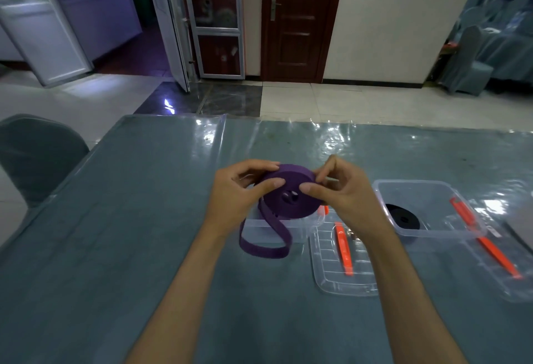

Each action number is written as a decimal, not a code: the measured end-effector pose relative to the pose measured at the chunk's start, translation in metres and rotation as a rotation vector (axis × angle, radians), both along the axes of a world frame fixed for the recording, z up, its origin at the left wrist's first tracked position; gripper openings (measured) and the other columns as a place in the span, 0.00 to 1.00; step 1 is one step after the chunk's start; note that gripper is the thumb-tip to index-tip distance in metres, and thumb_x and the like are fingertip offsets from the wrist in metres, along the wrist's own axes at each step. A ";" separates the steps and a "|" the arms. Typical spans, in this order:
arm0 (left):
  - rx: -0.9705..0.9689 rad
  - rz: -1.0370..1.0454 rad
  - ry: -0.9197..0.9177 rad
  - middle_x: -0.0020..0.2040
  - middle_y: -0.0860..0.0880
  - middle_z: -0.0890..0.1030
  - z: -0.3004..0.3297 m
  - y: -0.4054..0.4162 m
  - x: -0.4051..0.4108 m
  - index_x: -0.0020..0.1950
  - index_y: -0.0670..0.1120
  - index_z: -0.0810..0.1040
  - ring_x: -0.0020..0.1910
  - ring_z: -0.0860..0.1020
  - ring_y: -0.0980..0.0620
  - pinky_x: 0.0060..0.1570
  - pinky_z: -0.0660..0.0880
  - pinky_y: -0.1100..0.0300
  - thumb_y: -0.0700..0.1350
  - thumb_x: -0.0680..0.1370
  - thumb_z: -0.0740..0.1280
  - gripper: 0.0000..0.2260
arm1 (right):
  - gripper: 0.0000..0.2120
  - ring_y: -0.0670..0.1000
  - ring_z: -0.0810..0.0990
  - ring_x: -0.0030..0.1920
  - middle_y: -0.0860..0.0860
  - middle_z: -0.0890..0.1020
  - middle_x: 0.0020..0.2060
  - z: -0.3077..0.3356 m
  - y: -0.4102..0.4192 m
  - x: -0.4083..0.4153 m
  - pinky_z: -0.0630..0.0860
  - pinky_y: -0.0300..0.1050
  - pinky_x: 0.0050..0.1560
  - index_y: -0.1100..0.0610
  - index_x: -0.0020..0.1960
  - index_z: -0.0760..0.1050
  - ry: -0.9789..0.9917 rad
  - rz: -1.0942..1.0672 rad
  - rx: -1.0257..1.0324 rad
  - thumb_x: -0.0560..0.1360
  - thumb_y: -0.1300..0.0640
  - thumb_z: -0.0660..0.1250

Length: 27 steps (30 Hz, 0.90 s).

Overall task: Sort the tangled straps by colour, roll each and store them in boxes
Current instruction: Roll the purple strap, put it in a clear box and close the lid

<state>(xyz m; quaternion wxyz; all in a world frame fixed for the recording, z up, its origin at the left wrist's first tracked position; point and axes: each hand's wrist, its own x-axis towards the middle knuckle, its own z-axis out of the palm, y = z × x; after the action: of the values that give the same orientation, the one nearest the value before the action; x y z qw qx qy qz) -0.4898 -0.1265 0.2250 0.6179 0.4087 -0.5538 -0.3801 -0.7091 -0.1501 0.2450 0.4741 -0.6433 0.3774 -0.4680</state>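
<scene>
A purple strap [288, 190], mostly wound into a flat roll, is held above the table's middle. My left hand [239, 190] pinches the roll's left edge between thumb and fingers. My right hand [343, 187] pinches its right edge. A loose tail of the purple strap [268, 245] hangs down and loops onto the table. Under the roll stands a clear box [302, 228], mostly hidden by the strap and my hands. To the right, a second clear box [427, 205] holds a rolled black strap [402, 216].
Two clear lids with orange clips lie on the grey-blue table [115, 248]: one lid [343, 265] in front of the left box, another lid [496, 251] at the far right. A grey chair [37, 156] stands at the table's left edge.
</scene>
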 end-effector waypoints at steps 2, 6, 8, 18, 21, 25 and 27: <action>0.016 -0.030 0.004 0.57 0.45 0.85 -0.010 0.001 0.003 0.56 0.44 0.87 0.57 0.85 0.48 0.58 0.81 0.58 0.37 0.72 0.78 0.13 | 0.14 0.60 0.88 0.47 0.60 0.86 0.47 0.001 0.001 0.000 0.86 0.55 0.46 0.59 0.54 0.78 -0.033 -0.024 -0.031 0.72 0.65 0.78; 0.075 -0.065 -0.003 0.57 0.47 0.86 -0.010 0.002 0.010 0.62 0.50 0.85 0.57 0.85 0.49 0.59 0.80 0.59 0.37 0.73 0.78 0.19 | 0.11 0.59 0.88 0.51 0.58 0.87 0.51 -0.006 0.001 0.000 0.86 0.56 0.51 0.58 0.53 0.79 -0.076 -0.033 -0.020 0.73 0.65 0.76; 0.056 0.019 -0.015 0.52 0.50 0.88 -0.005 0.001 0.008 0.56 0.51 0.85 0.54 0.86 0.50 0.56 0.81 0.60 0.37 0.69 0.81 0.18 | 0.12 0.58 0.88 0.51 0.57 0.88 0.50 -0.006 0.000 0.001 0.86 0.55 0.50 0.60 0.47 0.75 -0.043 0.008 0.029 0.71 0.63 0.78; 0.098 -0.032 0.019 0.52 0.46 0.88 -0.013 -0.004 0.013 0.56 0.47 0.85 0.54 0.86 0.46 0.57 0.82 0.55 0.37 0.69 0.81 0.17 | 0.14 0.58 0.88 0.49 0.57 0.87 0.47 -0.015 -0.003 0.005 0.85 0.62 0.53 0.57 0.48 0.76 0.001 -0.054 -0.040 0.70 0.59 0.80; 0.071 -0.008 0.038 0.50 0.44 0.88 -0.016 -0.003 0.006 0.49 0.43 0.84 0.51 0.87 0.45 0.55 0.83 0.54 0.37 0.67 0.81 0.14 | 0.16 0.59 0.89 0.47 0.57 0.88 0.47 -0.012 -0.003 0.003 0.86 0.58 0.48 0.58 0.54 0.75 0.058 0.063 0.000 0.71 0.61 0.78; 0.118 -0.077 0.067 0.54 0.45 0.87 -0.025 -0.003 0.013 0.54 0.43 0.87 0.55 0.86 0.45 0.57 0.82 0.55 0.37 0.70 0.79 0.13 | 0.14 0.57 0.88 0.51 0.55 0.88 0.49 -0.017 -0.004 0.004 0.85 0.56 0.54 0.56 0.56 0.81 -0.039 -0.013 -0.048 0.71 0.63 0.78; 0.119 -0.069 0.054 0.53 0.44 0.88 -0.025 -0.003 0.018 0.54 0.43 0.87 0.54 0.86 0.45 0.57 0.82 0.53 0.35 0.70 0.79 0.13 | 0.11 0.56 0.88 0.51 0.54 0.88 0.47 -0.023 -0.005 0.006 0.84 0.52 0.51 0.58 0.50 0.79 -0.092 -0.003 0.031 0.70 0.62 0.77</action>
<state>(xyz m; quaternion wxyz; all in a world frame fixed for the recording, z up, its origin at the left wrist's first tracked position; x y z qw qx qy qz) -0.4719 -0.1299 0.1997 0.5939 0.4151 -0.5269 -0.4443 -0.7033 -0.1550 0.2221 0.5002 -0.6130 0.3634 -0.4919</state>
